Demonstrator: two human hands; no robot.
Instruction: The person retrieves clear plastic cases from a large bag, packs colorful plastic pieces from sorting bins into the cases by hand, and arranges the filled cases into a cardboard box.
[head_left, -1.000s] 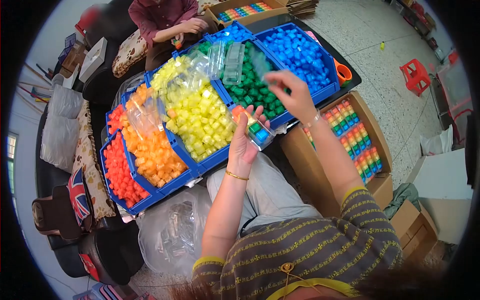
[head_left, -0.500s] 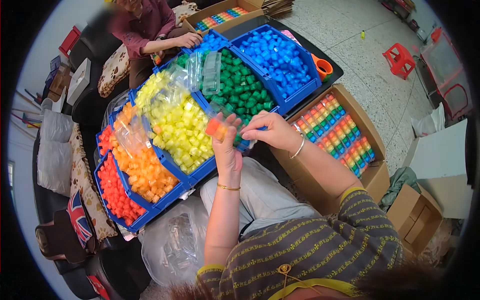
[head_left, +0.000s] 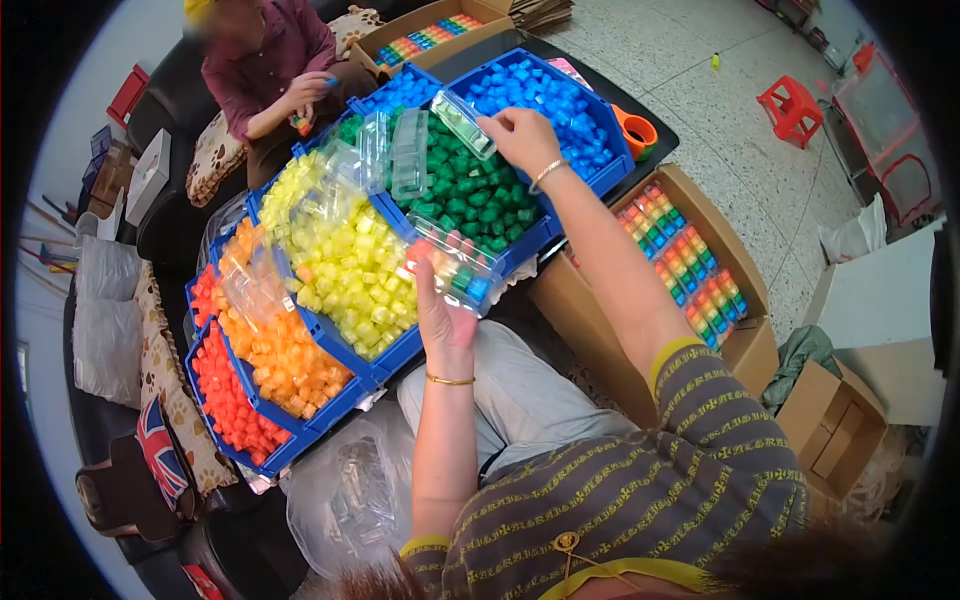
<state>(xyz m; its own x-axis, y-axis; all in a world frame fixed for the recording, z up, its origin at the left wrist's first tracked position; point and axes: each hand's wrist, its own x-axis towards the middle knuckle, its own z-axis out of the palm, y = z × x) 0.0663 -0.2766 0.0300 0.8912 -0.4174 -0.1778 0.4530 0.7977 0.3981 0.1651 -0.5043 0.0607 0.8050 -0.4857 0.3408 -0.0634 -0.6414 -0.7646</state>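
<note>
My left hand holds a clear plastic case over the edge of the yellow and green bins. Coloured pieces sit in the case, with red, green and blue ones showing. Out over the border of the green pieces and blue pieces, my right hand grips a clear plastic tray by its near side. Two more clear trays lie on the green pieces, left of that hand.
Blue bins also hold yellow, orange and red pieces. An open carton of filled cases stands at right. Across the bins a person handles pieces. A bag of clear plastic lies below the bins.
My right hand has moved away from my left, up and over the green and blue bins, and now holds a clear tray. The other person's hand has lifted from the bin with a blue piece.
</note>
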